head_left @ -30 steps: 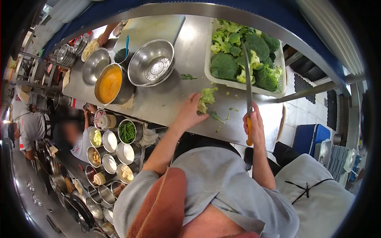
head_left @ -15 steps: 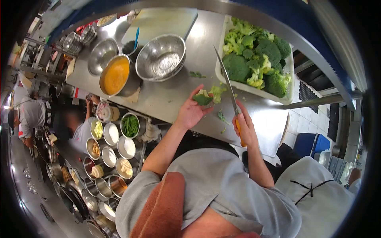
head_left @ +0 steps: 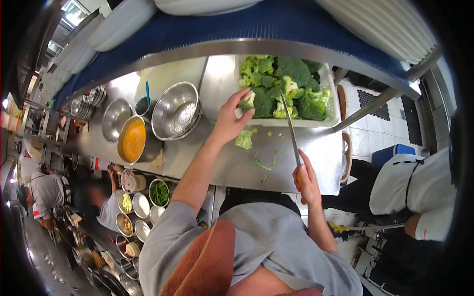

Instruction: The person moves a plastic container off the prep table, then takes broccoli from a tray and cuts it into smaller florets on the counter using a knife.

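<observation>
My left hand (head_left: pixel 229 119) is at the near left corner of a white crate (head_left: pixel 323 122) heaped with broccoli (head_left: pixel 295 74). Between its thumb and fingers is a broccoli floret (head_left: pixel 247 100) with a pale cut stem. My right hand (head_left: pixel 308 180) is closed around the orange handle of a long knife (head_left: pixel 292 130). The blade points away from me, its tip over the broccoli in the crate. A pale green broccoli offcut (head_left: pixel 244 139) and small green scraps (head_left: pixel 260 164) lie on the steel counter (head_left: pixel 291 172) between my hands.
A steel colander (head_left: pixel 174 111), a pot of orange sauce (head_left: pixel 132 140) and a cutting board (head_left: pixel 170 74) stand to the left. Overhead runs a shelf (head_left: pixel 237 47) with plates. Co-workers are at left, and a person in a white apron (head_left: pixel 419 185) is close on my right.
My left hand has moved forward with the broccoli floret, from above the counter to the crate's edge. My right hand still holds the knife. The view has shifted, showing more of the shelf.
</observation>
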Tool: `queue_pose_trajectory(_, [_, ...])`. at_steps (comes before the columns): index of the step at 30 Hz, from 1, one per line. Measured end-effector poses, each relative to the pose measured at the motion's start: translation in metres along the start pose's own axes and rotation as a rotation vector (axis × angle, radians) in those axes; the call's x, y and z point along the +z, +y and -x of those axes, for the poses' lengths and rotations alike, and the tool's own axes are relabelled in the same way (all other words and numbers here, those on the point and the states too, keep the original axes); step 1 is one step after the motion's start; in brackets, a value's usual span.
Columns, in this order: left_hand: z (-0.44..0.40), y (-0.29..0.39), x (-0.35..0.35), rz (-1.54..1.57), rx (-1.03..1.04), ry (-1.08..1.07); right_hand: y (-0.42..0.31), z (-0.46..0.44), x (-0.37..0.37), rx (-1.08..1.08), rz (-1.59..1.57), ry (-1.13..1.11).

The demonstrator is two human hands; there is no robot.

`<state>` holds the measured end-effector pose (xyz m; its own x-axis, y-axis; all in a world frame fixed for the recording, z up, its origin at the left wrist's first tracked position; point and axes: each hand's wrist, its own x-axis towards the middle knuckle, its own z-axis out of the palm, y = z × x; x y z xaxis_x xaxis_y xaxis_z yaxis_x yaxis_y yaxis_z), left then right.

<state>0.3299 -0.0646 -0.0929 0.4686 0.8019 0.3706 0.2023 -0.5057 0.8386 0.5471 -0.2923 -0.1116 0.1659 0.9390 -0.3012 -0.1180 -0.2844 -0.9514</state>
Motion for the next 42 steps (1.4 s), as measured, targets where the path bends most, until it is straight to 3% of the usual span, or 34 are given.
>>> queue_pose_trajectory(3, [-0.035,0.015,-0.001,0.455,-0.385,0.017,-0.001,0.006,0.002,0.005,-0.015,0.047])
queue_pose_trajectory(4, [-0.037,0.016,0.0,0.461,-0.379,0.033,-0.001,0.007,0.002,0.0,-0.001,0.038])
queue_pose_trajectory(6, [-0.036,0.013,0.002,1.165,-0.367,0.0,-0.001,0.005,0.004,0.006,-0.03,0.032])
queue_pose_trajectory(7, [-0.032,0.008,0.003,1.262,-0.396,0.025,0.0,0.003,0.006,-0.003,-0.016,0.032])
queue_pose_trajectory(18, [0.049,0.01,-0.022,1.249,-0.296,0.071,-0.011,-0.026,0.027,0.061,0.024,-0.089])
queue_pose_trajectory(20, [0.05,0.019,-0.03,1.1,-0.299,0.072,-0.017,-0.032,0.028,0.053,0.028,-0.102])
queue_pose_trajectory(22, [0.042,0.024,-0.031,0.323,-0.341,0.199,-0.027,-0.036,0.03,0.034,0.049,-0.075])
queue_pose_trajectory(23, [0.038,0.026,-0.034,-0.094,-0.128,0.208,-0.027,-0.038,0.027,0.013,0.043,-0.056])
queue_pose_trajectory(24, [0.033,0.021,-0.035,-0.088,-0.116,0.188,-0.025,-0.036,0.024,0.001,0.036,-0.031])
queue_pose_trajectory(26, [0.021,0.004,-0.031,-0.663,0.095,-0.007,-0.025,-0.033,0.021,-0.009,0.011,0.023])
queue_pose_trajectory(31, [-0.057,0.01,-0.001,-0.468,0.218,-0.004,-0.014,-0.006,0.009,-0.044,-0.053,0.158])
queue_pose_trajectory(33, [-0.09,0.006,0.015,-0.098,0.103,-0.01,-0.005,0.004,0.007,-0.049,-0.084,0.194])
queue_pose_trajectory(34, [-0.097,0.005,0.022,-0.087,0.122,-0.021,-0.005,0.01,0.006,-0.039,-0.098,0.201])
queue_pose_trajectory(36, [-0.109,0.0,0.032,-0.466,-0.095,-0.167,-0.004,0.022,0.005,-0.045,-0.086,0.219])
queue_pose_trajectory(39, [-0.066,0.015,0.01,-0.343,0.155,0.097,-0.004,0.034,0.007,-0.11,-0.103,0.298])
queue_pose_trajectory(41, [-0.01,0.022,-0.018,-0.402,-0.104,0.1,-0.003,0.042,0.008,-0.082,-0.122,0.325])
queue_pose_trajectory(42, [0.023,0.019,-0.023,-0.491,-0.237,-0.1,0.001,0.045,0.007,-0.057,-0.135,0.35])
